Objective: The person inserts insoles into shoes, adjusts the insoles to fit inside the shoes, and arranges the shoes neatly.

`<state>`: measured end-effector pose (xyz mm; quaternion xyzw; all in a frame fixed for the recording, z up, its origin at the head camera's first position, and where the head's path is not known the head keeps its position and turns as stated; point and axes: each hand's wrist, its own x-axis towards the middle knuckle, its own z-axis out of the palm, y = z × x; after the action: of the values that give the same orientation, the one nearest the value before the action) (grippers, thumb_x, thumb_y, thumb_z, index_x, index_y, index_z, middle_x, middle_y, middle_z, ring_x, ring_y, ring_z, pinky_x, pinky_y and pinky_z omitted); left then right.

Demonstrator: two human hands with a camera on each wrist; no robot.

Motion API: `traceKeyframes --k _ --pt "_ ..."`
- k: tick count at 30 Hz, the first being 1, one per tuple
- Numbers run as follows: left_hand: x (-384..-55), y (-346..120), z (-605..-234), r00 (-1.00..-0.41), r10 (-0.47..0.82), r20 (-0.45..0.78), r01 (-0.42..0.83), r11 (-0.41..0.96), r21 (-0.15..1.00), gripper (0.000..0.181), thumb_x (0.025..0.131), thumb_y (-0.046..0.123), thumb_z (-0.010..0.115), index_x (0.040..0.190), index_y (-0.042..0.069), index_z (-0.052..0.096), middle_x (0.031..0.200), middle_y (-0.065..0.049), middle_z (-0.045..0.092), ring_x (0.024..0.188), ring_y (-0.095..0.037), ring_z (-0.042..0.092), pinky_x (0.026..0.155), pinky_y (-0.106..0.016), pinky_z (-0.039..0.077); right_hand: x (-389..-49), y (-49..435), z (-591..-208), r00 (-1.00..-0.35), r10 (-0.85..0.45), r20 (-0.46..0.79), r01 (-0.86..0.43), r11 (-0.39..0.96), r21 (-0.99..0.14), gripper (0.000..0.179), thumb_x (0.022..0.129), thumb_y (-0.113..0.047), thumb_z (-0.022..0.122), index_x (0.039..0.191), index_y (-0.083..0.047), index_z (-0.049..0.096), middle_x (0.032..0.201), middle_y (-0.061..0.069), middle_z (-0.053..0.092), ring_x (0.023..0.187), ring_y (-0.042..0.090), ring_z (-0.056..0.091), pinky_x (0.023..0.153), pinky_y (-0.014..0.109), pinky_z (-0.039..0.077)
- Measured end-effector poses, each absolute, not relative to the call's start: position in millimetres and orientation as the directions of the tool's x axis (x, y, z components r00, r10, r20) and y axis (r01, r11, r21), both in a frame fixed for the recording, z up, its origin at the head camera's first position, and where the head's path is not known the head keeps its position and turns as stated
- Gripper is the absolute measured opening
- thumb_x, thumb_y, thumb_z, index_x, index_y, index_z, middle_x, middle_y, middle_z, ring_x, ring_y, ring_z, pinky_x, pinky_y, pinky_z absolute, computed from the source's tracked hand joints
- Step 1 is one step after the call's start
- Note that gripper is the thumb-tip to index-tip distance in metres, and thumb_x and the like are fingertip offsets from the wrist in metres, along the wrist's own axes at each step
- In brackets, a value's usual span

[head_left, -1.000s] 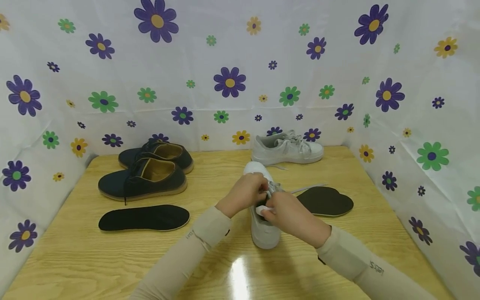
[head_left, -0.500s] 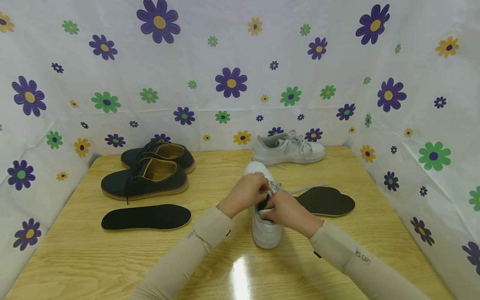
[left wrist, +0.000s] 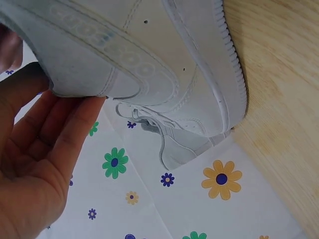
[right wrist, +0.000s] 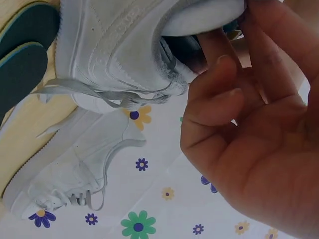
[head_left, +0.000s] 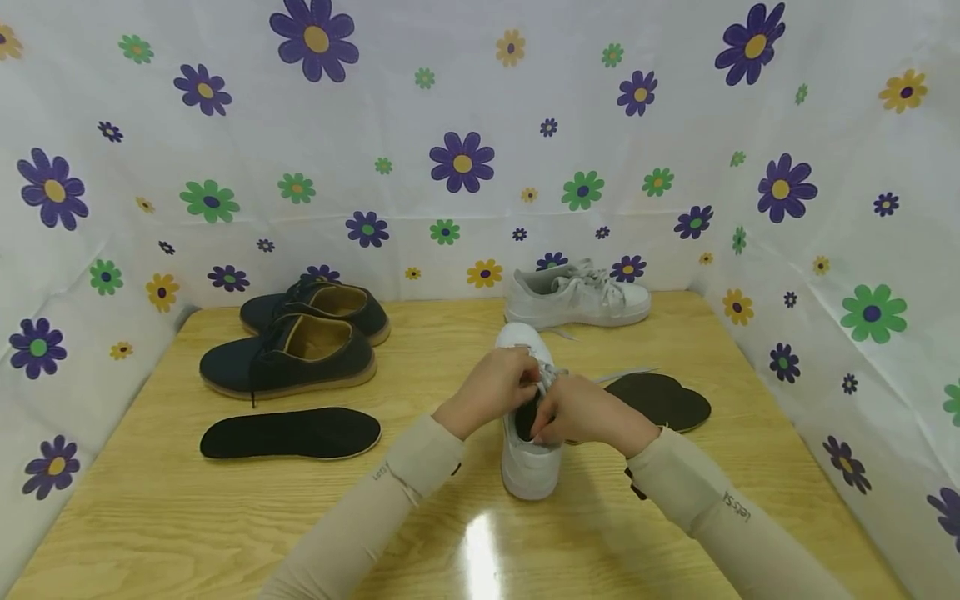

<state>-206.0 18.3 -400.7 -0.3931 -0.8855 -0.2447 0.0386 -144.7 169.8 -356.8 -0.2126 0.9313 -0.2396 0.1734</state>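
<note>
A white sneaker [head_left: 531, 467] stands in the middle of the table, heel toward me, its laces loose. My left hand [head_left: 495, 385] pinches the left edge of its opening; in the left wrist view the thumb lies at the collar, the fingers [left wrist: 79, 124] below its edge. At the back of the opening my right hand [head_left: 581, 412] has its fingertips on the heel end of a dark insole [head_left: 527, 415] inside the sneaker. A pale curved edge [right wrist: 204, 20] lies by the right fingers in the right wrist view; its far part is hidden by the hand.
Another white sneaker [head_left: 577, 300] stands at the back right. Dark insoles [head_left: 660, 402] overlap right of the worked sneaker. Two navy shoes [head_left: 277, 362] stand at left, a black insole [head_left: 292, 433] before them. Flowered cloth [head_left: 465, 100] walls the back and sides.
My right hand has lowered toward the heel of the sneaker. The pale end it pinched above the opening has dropped inside, baring more dark insole. The left hand has stayed put.
</note>
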Motion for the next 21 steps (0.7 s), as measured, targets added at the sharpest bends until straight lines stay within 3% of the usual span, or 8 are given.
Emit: traceKeyframes --k 6,11,15,21 --pt "-208 19 -399 -0.69 0.673 0.268 0.715 0.574 0.398 0.005 0.082 0.007 0.074 0.083 0.006 0.069 0.079 -0.001 0.06 0.073 -0.014 0.056 0.066 -0.027 0.048 -154 164 -355 -0.85 -0.454 -0.266 -0.297 0.831 -0.47 0.011 0.075 -0.008 0.079 0.066 -0.013 0.076 0.063 -0.008 0.068 0.06 0.004 0.055 0.056 0.02 0.045" --pt "-210 20 -399 -0.693 0.669 0.269 0.711 0.57 0.411 0.004 0.083 0.006 0.073 0.083 0.005 0.07 0.08 -0.002 0.06 0.074 -0.015 0.057 0.068 -0.028 0.049 -159 162 -368 -0.827 -0.533 -0.176 -0.444 0.813 -0.377 0.013 0.073 -0.008 0.079 0.062 -0.013 0.075 0.059 -0.008 0.066 0.055 0.002 0.051 0.053 0.019 0.044" --pt "-208 23 -399 -0.709 0.665 0.237 0.689 0.578 0.437 0.003 0.084 0.006 0.073 0.085 0.005 0.07 0.082 -0.002 0.061 0.075 -0.015 0.057 0.069 -0.029 0.049 -155 165 -368 -0.805 -0.574 -0.15 -0.502 0.793 -0.344 0.016 0.08 -0.01 0.076 0.064 -0.011 0.074 0.057 -0.008 0.062 0.051 0.002 0.045 0.051 0.018 0.04" --pt "-206 26 -400 -0.706 0.669 0.232 0.687 0.57 0.451 0.005 0.085 0.008 0.072 0.081 0.007 0.069 0.079 0.0 0.058 0.072 -0.013 0.053 0.065 -0.026 0.046 -141 167 -355 -0.823 -0.504 -0.263 -0.408 0.845 -0.345 0.045 0.091 -0.009 0.063 0.051 -0.015 0.044 0.048 -0.009 0.031 0.044 0.005 0.027 0.047 0.019 0.022"
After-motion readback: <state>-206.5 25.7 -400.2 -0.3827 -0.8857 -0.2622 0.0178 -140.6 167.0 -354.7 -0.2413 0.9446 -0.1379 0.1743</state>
